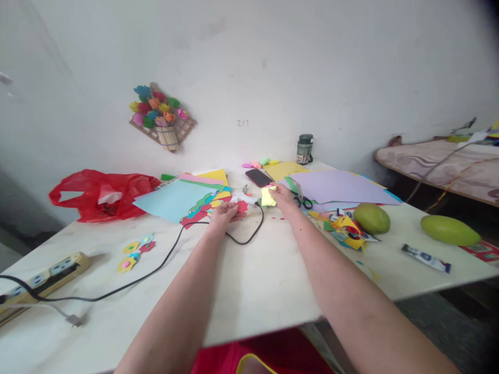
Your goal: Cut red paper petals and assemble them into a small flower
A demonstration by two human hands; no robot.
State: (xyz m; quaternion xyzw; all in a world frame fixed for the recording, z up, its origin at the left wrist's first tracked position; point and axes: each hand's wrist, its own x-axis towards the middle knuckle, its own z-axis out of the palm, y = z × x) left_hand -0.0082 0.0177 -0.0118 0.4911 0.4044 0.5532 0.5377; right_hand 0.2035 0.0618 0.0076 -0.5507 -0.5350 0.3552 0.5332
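Observation:
My right hand (279, 195) is closed on a bright yellow piece (268, 196), which has green beside its lower left edge. My left hand (226, 214) lies by a red paper piece (242, 206) and colored strips; its fingers are close together, and what they hold, if anything, is too small to name. Between the hands is a white glue gun (244, 199) with a black cord (249, 241). A dark phone (259, 177) rests behind them. Black-handled scissors (303, 201) lie just right of my right hand.
Colored sheets (173, 199) and lilac sheets (339, 187) flank the middle. A red bag (105, 197), paper flowers (134, 253) and power strip (58, 272) are left. Paper scraps (346, 228), two green fruits (372, 218) and a tube (426, 258) are right; a jar (304, 149) stands behind.

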